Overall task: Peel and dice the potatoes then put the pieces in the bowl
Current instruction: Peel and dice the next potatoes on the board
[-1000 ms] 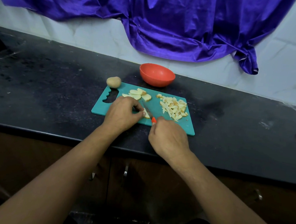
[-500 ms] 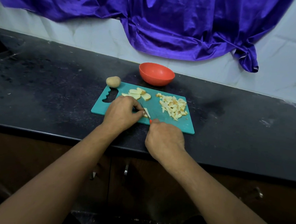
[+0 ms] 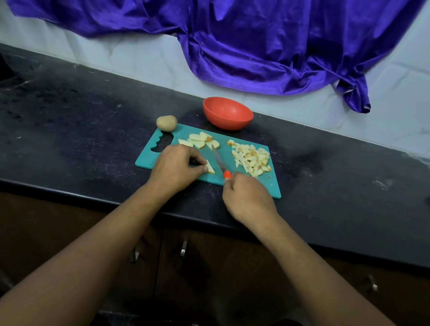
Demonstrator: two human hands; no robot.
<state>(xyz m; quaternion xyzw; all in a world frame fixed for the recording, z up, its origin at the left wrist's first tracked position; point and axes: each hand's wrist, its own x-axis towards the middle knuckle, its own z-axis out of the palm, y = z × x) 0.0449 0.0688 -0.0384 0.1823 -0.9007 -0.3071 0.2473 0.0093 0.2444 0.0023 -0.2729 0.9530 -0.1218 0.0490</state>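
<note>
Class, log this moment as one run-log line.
step: dicing | left hand: pinches potato slice | right hand: grips knife | diced pile: on board | bowl: looks empty

No text, label, brand, number or sign can be read here: none on the bowl point(image 3: 227, 112), the cutting board point(image 3: 254, 184), the knife point(image 3: 221, 166) or the purple cloth point(image 3: 243, 37)
</note>
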